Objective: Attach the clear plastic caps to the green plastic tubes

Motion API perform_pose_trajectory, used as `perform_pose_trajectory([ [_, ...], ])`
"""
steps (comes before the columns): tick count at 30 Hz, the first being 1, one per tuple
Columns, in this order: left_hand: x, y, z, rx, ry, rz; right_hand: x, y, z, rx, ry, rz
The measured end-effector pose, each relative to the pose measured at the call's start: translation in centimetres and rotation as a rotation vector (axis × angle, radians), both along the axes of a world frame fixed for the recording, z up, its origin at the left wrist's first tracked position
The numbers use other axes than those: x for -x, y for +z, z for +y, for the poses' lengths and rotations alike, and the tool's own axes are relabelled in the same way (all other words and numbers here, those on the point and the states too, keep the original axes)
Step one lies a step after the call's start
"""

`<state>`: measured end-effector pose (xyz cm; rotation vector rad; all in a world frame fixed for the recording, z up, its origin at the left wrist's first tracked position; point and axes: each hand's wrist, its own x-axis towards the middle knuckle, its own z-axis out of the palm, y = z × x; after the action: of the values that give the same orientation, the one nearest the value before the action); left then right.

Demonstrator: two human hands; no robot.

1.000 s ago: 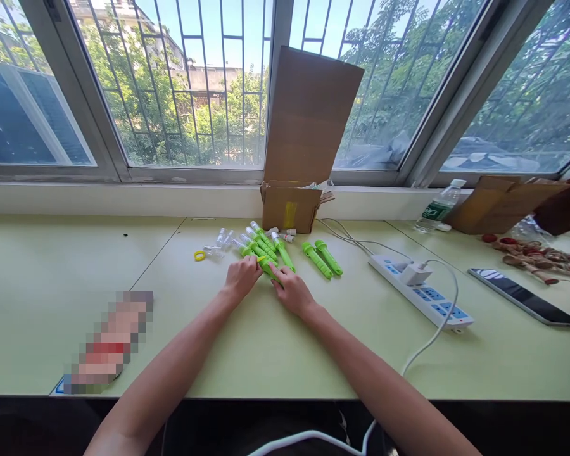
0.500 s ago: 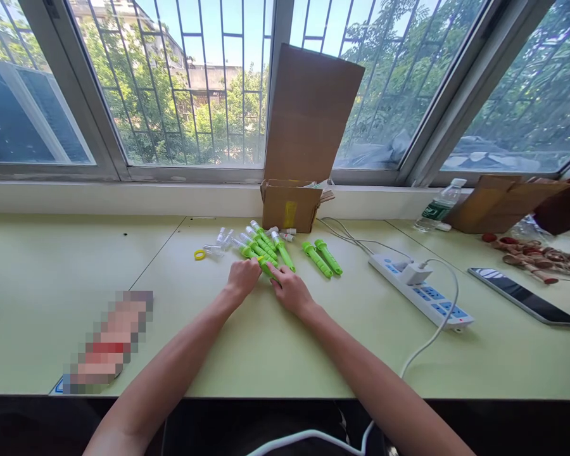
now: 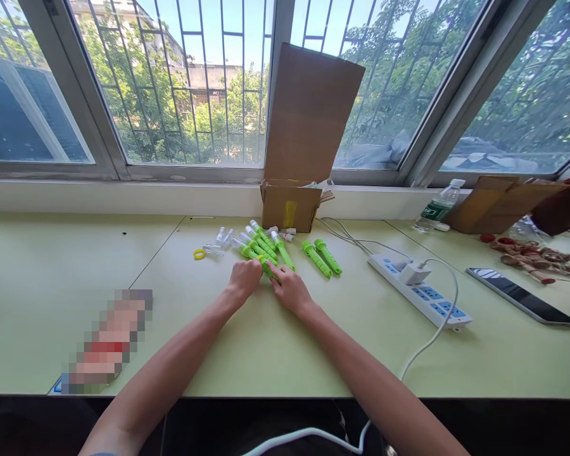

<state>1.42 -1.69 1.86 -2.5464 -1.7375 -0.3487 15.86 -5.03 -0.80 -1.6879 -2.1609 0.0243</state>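
Both my hands are together over the table, in front of a pile of ribbed green plastic tubes (image 3: 266, 249) with clear ends. My left hand (image 3: 244, 277) is closed in a fist around one end of a green plastic tube (image 3: 268, 268), and a bit of yellow shows above its fingers. My right hand (image 3: 291, 289) grips the same tube from the other side, forefinger stretched along it. Most of that tube is hidden by my fingers. Left of the pile lie several clear plastic caps (image 3: 221, 237) and a yellow ring (image 3: 199, 254). Two more green tubes (image 3: 323, 258) rest to the right.
An open cardboard box (image 3: 289, 208) stands behind the pile against the sill. To the right are a white power strip (image 3: 420, 291) with a cable, a phone (image 3: 522, 296), and a water bottle (image 3: 439, 206). A blurred-out object (image 3: 109, 342) lies at the left.
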Motion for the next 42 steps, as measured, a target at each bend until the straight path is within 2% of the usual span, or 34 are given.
perform_pose_trajectory([
  [5,0.1,-0.7,0.2,-0.094,-0.033,0.06,-0.4,-0.3,0.3,-0.013,-0.016,0.015],
  [10,0.5,-1.1,0.4,-0.126,-0.005,-0.046,-1.3,-0.5,0.6,-0.063,0.069,0.099],
  [16,0.9,-1.2,0.4,-0.157,0.02,-0.124,-1.3,-0.6,0.5,-0.102,0.084,0.146],
  [32,1.0,-0.9,0.1,-0.111,0.026,-0.289,-1.2,-0.3,0.4,-0.068,0.033,0.184],
  [42,0.9,-1.2,0.1,-0.144,0.073,-0.23,-1.1,-0.3,0.4,-0.051,0.056,0.13],
])
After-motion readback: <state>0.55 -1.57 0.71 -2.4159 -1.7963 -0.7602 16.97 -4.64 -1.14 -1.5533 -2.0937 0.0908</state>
